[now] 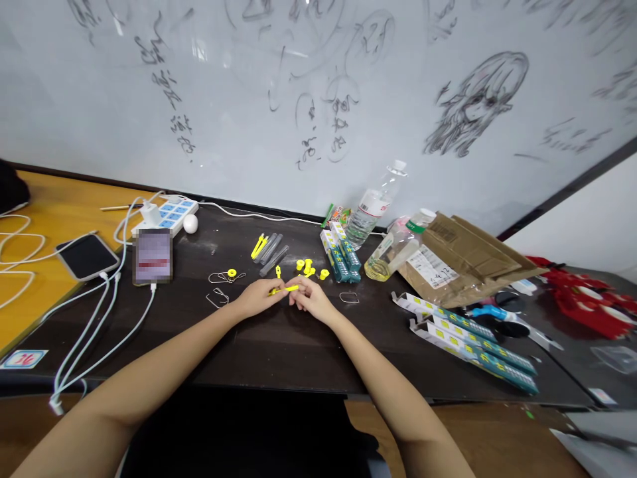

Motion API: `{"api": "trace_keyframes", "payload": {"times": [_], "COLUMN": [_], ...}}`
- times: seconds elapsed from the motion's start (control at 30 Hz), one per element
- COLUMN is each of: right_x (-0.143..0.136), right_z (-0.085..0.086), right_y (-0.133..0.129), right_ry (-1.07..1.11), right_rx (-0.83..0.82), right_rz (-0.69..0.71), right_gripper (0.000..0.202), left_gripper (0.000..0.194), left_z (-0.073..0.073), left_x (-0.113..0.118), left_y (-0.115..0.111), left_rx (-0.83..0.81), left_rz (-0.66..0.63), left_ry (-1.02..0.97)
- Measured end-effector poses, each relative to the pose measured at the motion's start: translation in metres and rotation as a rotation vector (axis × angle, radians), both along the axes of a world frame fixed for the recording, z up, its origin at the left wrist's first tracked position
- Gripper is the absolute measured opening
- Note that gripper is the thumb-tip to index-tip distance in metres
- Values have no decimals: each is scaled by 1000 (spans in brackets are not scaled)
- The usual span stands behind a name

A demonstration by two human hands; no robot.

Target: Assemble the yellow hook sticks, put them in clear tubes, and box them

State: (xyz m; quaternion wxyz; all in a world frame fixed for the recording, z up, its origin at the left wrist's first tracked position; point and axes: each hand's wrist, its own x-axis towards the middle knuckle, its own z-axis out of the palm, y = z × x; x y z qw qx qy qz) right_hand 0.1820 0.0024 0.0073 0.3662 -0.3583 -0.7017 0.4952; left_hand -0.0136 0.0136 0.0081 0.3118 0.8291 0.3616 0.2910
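The board (249, 99) is behind the table (239, 358); phones (152, 255) lie at the left of the frame, tubes (271, 251) at centre, boxes (341, 255) right of these, then bottles (368, 211), the bag (450, 249) behind more boxes at lower right

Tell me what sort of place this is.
Probably a shared office or workshop: a whiteboard covered in marker scrawl, a numbered dark desk, and a power strip feeding charging cables.
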Motion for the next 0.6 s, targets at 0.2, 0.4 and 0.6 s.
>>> {"api": "trace_keyframes", "payload": {"times": [0.2, 0.4, 0.6], "right_x": [3, 3, -2], "right_z": [0, -14, -13], "right_y": [4, 5, 1], "right_ry": [68, -156, -418], "right_rx": [74, 229, 489], "right_rz": [-129, -124, -146], "right_gripper": [36, 19, 21], "left_gripper": [26, 27, 28], "left_z": [4, 18, 8], "left_x": [-2, -14, 11], "left_y": [4, 7, -29], "left_rx": [112, 209, 526], "left_rz": [210, 511, 84], "left_ry": [-291, -599, -210]}}
